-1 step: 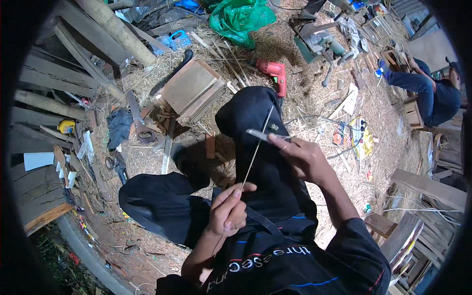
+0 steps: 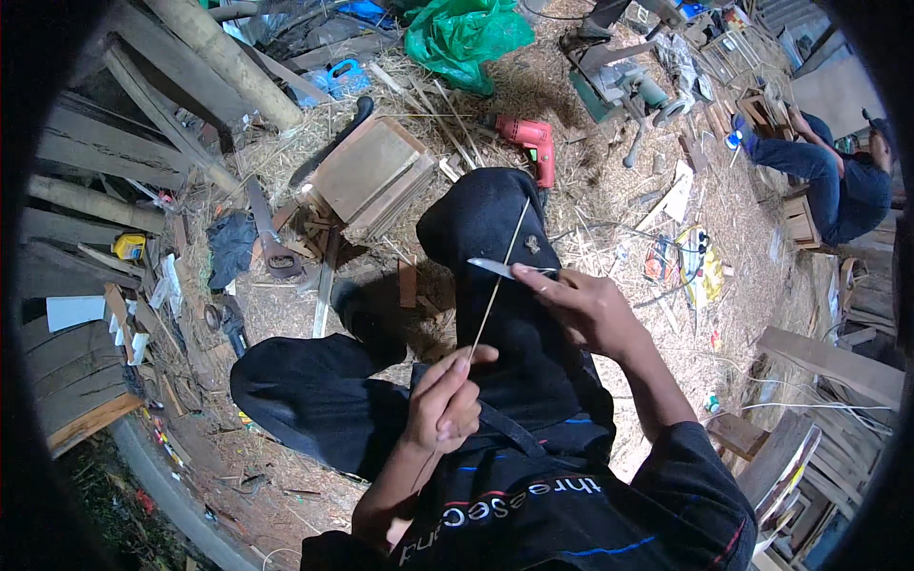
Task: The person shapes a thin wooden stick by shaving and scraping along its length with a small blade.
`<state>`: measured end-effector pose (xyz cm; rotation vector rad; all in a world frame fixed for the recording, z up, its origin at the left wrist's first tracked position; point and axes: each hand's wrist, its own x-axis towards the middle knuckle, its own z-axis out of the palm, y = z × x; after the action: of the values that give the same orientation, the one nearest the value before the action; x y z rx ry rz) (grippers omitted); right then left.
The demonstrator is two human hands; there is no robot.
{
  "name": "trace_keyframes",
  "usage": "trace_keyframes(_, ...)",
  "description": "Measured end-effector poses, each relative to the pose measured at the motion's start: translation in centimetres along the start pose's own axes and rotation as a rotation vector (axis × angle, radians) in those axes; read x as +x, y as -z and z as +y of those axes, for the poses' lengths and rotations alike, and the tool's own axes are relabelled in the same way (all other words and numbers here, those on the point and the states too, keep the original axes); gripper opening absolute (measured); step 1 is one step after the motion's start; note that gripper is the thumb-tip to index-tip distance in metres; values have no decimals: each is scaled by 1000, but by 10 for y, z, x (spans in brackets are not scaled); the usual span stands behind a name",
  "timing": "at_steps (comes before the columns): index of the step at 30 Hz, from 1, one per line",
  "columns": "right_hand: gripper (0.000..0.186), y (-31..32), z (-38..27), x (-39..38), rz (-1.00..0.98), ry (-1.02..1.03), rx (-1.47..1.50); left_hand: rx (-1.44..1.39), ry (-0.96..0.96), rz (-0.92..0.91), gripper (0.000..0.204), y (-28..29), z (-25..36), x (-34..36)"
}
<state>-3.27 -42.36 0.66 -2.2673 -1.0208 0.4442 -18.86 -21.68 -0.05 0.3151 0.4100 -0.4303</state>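
My left hand (image 2: 444, 404) is closed round the lower part of a thin, pale wooden stick (image 2: 489, 312), which looks like a bamboo strip. The stick slants up and to the right over my dark-trousered leg. In my right hand (image 2: 592, 309) is a knife (image 2: 488, 267) with a short silvery blade, pointing left. The blade lies across the upper half of the stick, my thumb along its back end. Most of the knife's handle is hidden by my fingers.
Ahead on the shaving-strewn ground are a red power drill (image 2: 526, 136), a wooden box (image 2: 369, 176), a handsaw (image 2: 271, 233) and a green plastic bag (image 2: 466, 40). A bench machine (image 2: 628, 86) stands farther off. Another person (image 2: 838, 176) sits at the far right.
The knife blade has turned a little, its tip shifting slightly left and down, and its flat face shows more. Both hands keep their holds.
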Motion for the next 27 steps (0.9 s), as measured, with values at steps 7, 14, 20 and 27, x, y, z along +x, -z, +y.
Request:
trace_keyframes(7, 80, 6, 0, 6, -82, -48, -152, -231, 9, -88, 36, 6, -4, 24)
trace_keyframes(14, 69, -3, -7, 4, 29, -123, -188, 183, -30, 147, 33, -7, -2, 15)
trace_keyframes(20, 69, -7, -6, 4, 62, -108, -192, 197, -13, 161, 33, -4, -2, 3)
trace_keyframes(27, 66, -7, 37, 15, 259, -199, 96, 109, 81, 160, 35, 17, -17, -28)
